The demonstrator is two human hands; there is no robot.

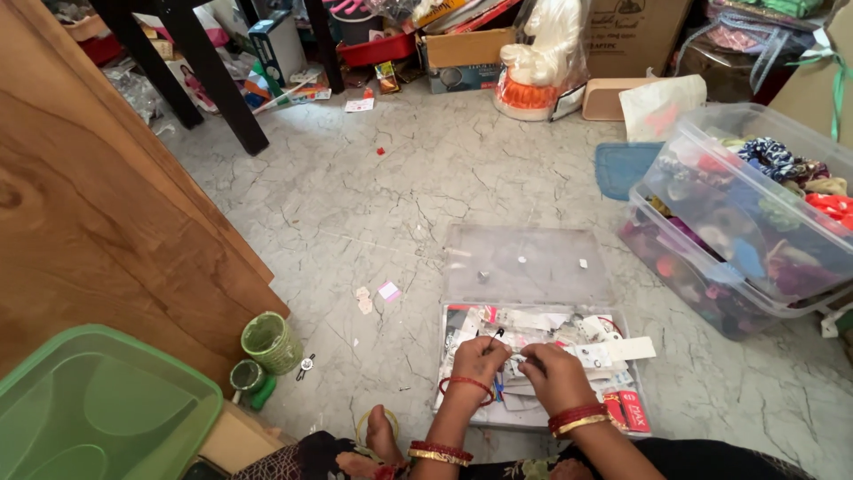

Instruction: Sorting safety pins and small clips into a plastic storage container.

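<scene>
Your lap and patterned clothing are filling the bottom edge, cut off by the frame, with one bare foot [382, 436] poking out beside your left wrist. Your left hand [480, 358] is hovering over the near end of the clear plastic box [458, 316], its fingers pinching together on a small dark clip [495, 337] that is sticking up above the knuckles; how much of it is hidden inside the pinch, you cannot tell. Your right hand [551, 373] is sitting just beside it, fingers curling down together onto the small cards and packets [533, 322] in the box; the fingertips are hidden, so whether they are clamping anything is unclear. The box's contents are too small and jumbled to tell apart. Its clear lid [524, 262] is lying open and flat on the floor beyond, with a few tiny bits on it.

To your left, a green plastic lid [98, 409] is being cut off by the corner, and a small green woven basket [271, 342] is standing near a wooden panel [98, 222]. To your right, two stacked clear tubs [755, 231] of coloured fabric pieces are running out of view. Farther off, dark table legs [213, 80], cardboard boxes [631, 31] and a bagged white and orange object [538, 67] are crowding the top edge, only partly visible.
</scene>
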